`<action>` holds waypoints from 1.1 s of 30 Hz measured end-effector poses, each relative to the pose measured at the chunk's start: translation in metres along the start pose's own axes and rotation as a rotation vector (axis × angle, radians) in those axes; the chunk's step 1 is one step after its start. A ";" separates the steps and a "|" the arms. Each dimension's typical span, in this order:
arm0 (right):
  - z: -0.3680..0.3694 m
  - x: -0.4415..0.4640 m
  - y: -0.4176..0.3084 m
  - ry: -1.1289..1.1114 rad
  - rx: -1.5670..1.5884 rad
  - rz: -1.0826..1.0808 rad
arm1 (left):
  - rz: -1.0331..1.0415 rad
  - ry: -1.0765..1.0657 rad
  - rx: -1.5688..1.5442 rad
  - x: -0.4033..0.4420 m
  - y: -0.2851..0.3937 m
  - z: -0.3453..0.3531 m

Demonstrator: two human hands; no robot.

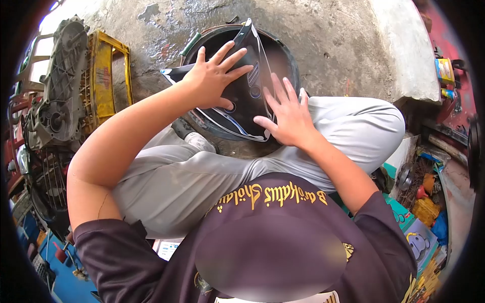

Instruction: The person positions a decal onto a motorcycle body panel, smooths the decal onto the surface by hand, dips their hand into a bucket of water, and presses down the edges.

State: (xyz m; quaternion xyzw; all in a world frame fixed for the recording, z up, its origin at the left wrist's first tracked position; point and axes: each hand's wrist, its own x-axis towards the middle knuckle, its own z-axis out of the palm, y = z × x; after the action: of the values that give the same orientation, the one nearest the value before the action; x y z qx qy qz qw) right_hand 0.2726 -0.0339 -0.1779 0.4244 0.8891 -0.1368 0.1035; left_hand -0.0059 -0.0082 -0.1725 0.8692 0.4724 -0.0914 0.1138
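Observation:
A glossy black plastic panel, like a motorcycle body panel [243, 108], lies across a round black basin [292, 56]. Its edges look pale and shiny, and a striped decal marks the middle. My left hand [214, 74] rests palm down on the panel's left part with fingers spread. Over the panel's right edge is my right hand [289, 113], also flat with fingers apart. Neither hand grips anything. Beneath the panel, most of the basin's inside is hidden.
My bent legs [353, 121] flank the basin's near side. To the left stand a yellow crate [103, 76] and a grey metal engine cover [60, 86]. Wet concrete floor [338, 45] lies beyond. Mixed parts and boxes crowd the right, near a yellow container [426, 209].

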 end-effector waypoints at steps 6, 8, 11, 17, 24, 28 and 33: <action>-0.008 0.087 0.017 0.064 0.134 0.063 | -0.026 0.015 -0.007 0.000 -0.003 0.001; -0.012 0.110 0.026 0.084 0.126 0.080 | -0.042 0.005 0.006 0.000 -0.003 0.003; -0.016 0.125 0.030 0.115 0.065 0.102 | -0.043 -0.014 0.030 0.001 -0.003 0.000; -0.007 0.083 0.029 0.125 0.018 0.040 | -0.043 -0.014 0.003 -0.001 -0.002 -0.001; -0.009 0.117 0.023 0.176 -0.085 0.078 | -0.037 -0.010 0.042 0.001 -0.004 0.003; -0.022 0.136 0.024 0.166 -0.121 0.081 | -0.031 0.008 0.017 -0.001 -0.004 0.002; -0.019 0.093 0.022 0.113 -0.226 0.011 | -0.039 -0.025 0.025 -0.002 -0.003 -0.003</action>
State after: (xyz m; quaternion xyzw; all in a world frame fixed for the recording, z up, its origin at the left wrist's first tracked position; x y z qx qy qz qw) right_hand 0.2311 0.0529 -0.1916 0.4220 0.9009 -0.0109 0.1010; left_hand -0.0096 -0.0072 -0.1694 0.8600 0.4866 -0.1104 0.1071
